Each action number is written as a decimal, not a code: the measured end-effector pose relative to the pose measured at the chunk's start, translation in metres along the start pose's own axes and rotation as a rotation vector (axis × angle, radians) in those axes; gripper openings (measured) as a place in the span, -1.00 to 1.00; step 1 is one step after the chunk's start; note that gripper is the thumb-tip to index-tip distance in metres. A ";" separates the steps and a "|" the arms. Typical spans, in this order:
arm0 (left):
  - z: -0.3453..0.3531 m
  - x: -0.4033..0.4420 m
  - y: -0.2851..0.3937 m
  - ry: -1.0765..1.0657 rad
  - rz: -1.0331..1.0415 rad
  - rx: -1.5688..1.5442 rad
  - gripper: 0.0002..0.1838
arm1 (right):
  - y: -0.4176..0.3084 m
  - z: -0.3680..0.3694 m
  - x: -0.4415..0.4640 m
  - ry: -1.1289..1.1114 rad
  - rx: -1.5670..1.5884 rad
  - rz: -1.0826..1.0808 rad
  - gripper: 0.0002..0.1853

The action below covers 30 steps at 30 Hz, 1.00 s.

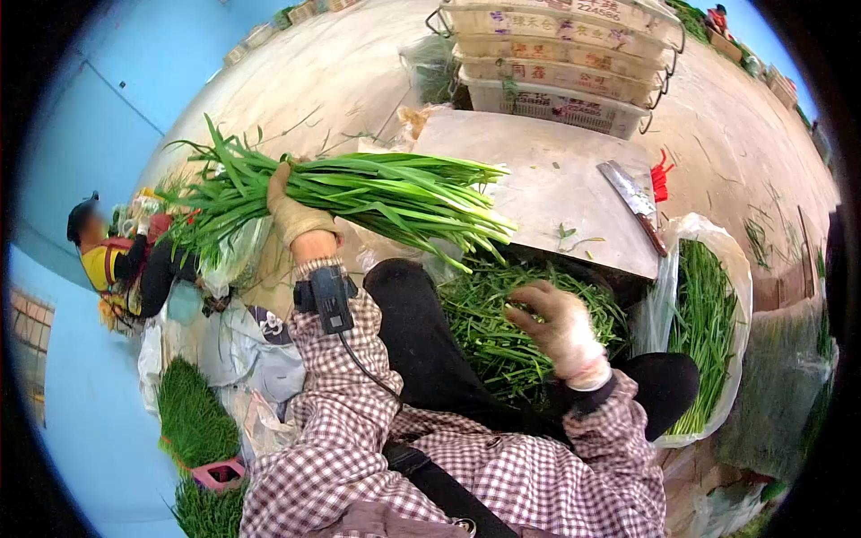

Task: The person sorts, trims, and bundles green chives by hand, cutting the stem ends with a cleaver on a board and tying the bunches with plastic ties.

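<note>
My left hand (294, 211), in a tan glove, is wrapped round a thick bunch of garlic chives (395, 190). The bunch lies sideways, with pale cut ends to the right and loose leafy tips to the left. Over a heap of loose green trimmings (493, 336) between my knees hovers my right hand (558, 325), also gloved. Its fingers are bent but apart, and I see nothing between them. A cleaver-like knife (633, 206) with a wooden handle rests on the pale board (556, 193), beside some red ties (661, 177).
Stacked white plastic crates (552, 72) stand behind the board. On the right is a clear bag of chives (701, 332). More green bundles (193, 412) and a pink basket (218, 472) are at my left. Another person (117, 255) sits by the blue wall.
</note>
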<state>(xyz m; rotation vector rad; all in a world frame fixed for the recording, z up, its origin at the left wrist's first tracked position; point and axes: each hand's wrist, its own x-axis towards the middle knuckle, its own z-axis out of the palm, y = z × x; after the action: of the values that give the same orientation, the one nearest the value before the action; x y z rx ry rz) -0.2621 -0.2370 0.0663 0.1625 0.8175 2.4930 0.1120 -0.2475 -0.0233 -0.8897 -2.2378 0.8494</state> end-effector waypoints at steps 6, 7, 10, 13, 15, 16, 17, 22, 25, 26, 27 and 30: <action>-0.002 -0.015 -0.012 -0.031 0.022 0.007 -0.82 | -0.061 0.051 0.068 0.255 -0.068 -0.007 -0.67; 0.003 -0.025 -0.012 0.020 0.022 0.035 -0.81 | -0.062 0.057 0.075 0.245 -0.089 0.024 -0.71; -0.022 -0.012 -0.005 -0.101 -0.027 0.025 -0.75 | -0.043 0.056 0.059 0.040 0.216 -0.156 -0.87; -0.049 0.005 0.024 -0.059 -0.053 0.063 -0.72 | 0.025 0.052 0.001 -0.330 -0.200 -0.254 -0.80; -0.071 0.018 0.038 -0.013 -0.006 0.135 -0.70 | 0.054 0.042 -0.024 -0.857 -0.614 0.194 -0.67; -0.073 0.015 0.043 -0.023 -0.002 0.101 -0.70 | 0.072 0.033 -0.031 -0.942 -0.628 0.166 -0.56; -0.083 0.023 0.048 -0.054 -0.049 0.053 -0.69 | 0.049 0.016 -0.024 -0.756 -0.525 0.275 -0.40; -0.095 0.010 0.044 -0.070 -0.022 0.151 -0.72 | -0.002 0.000 0.033 -0.150 0.071 0.244 0.12; -0.120 0.008 0.041 -0.193 -0.101 0.143 -0.70 | 0.008 0.039 0.064 -0.437 0.291 0.331 0.04; -0.128 0.009 0.042 -0.185 -0.187 0.028 -0.69 | 0.013 0.049 0.062 -0.429 0.304 0.277 -0.17; -0.135 0.004 0.041 -0.120 -0.168 0.056 -0.70 | 0.015 0.059 0.059 -0.424 0.320 0.219 -0.37; -0.171 -0.001 0.046 -0.180 -0.200 0.048 -0.73 | 0.020 0.030 0.027 -0.513 0.492 0.403 -0.62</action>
<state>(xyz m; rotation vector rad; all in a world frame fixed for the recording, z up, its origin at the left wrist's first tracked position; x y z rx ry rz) -0.3259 -0.3577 -0.0455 0.3019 0.7783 2.2363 0.0815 -0.2260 -0.0494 -0.9647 -2.1030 1.8992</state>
